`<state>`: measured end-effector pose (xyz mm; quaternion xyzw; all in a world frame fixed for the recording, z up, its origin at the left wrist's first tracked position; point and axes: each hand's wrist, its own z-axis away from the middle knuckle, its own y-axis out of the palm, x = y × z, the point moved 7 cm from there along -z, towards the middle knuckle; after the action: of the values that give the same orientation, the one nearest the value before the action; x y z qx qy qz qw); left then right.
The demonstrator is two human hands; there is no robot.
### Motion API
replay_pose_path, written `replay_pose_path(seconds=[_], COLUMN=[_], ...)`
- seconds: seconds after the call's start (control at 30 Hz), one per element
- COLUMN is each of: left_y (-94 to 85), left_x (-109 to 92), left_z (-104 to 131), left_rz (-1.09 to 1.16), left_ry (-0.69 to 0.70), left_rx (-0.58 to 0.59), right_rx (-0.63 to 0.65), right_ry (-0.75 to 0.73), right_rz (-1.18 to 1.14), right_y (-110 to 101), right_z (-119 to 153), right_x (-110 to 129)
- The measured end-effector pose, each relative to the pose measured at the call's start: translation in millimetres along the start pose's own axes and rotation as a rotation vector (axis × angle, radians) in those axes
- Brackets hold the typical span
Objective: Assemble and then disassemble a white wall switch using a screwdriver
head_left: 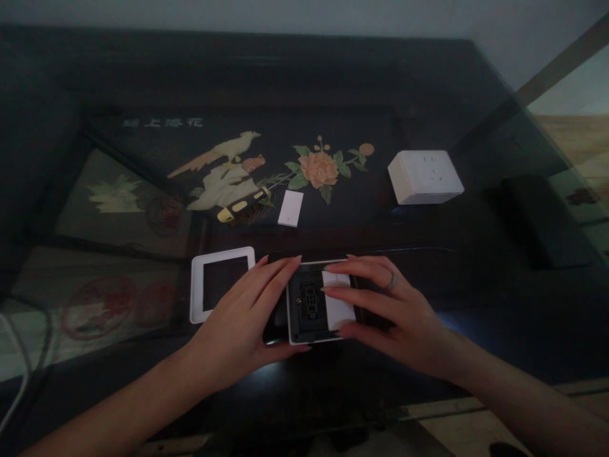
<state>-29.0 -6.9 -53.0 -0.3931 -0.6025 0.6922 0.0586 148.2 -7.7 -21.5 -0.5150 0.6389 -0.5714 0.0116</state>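
A square wall switch [311,333] lies in front of me, its dark inner side facing up on the left half. My left hand [242,308] grips its left side, with fingers at the far edge and the thumb along the near edge. On the switch's right half sits a white rocker plate [340,308]. My right hand [399,311], wearing a ring, is closed on that plate, fingertips on its face and the thumb at its near end. Just left of the switch, a white square frame [197,292] is partly covered by my left hand. A second white rocker plate [290,208] lies beyond.
A screwdriver [242,205] with a yellow and black handle lies past the frame. At the right stands a white socket box [425,178]. The dark glossy table [333,82] bears a bird and flower picture. A pale cable [21,374] runs at the left edge.
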Motion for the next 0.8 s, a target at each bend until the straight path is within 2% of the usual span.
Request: replay_pose_path(seconds=[0.17,0.47,0.67,0.8], left_y=[0.5,3.1,2.8,3.6], left_x=[-0.3,2.6,0.9,0.9], left_z=[-0.2,1.9,1.4,0.2], left_rz=[-0.012,-0.017,-0.038,-0.054], left_ry=[0.003,-0.021,-0.006,0.000], left_rx=[0.003,0.026,0.009,0.009], right_rx=[0.012,-0.062,-0.142,-0.145], right_ry=[0.060,0.172,0.169,0.154], right_rz=[-0.083,-0.203,-0.213,-0.210], right_y=[4.1,8.1,8.9,10.1], right_z=[-0.3,-0.4,0.7,2.0], right_x=[-3.6,-6.8,-8.5,-9.5])
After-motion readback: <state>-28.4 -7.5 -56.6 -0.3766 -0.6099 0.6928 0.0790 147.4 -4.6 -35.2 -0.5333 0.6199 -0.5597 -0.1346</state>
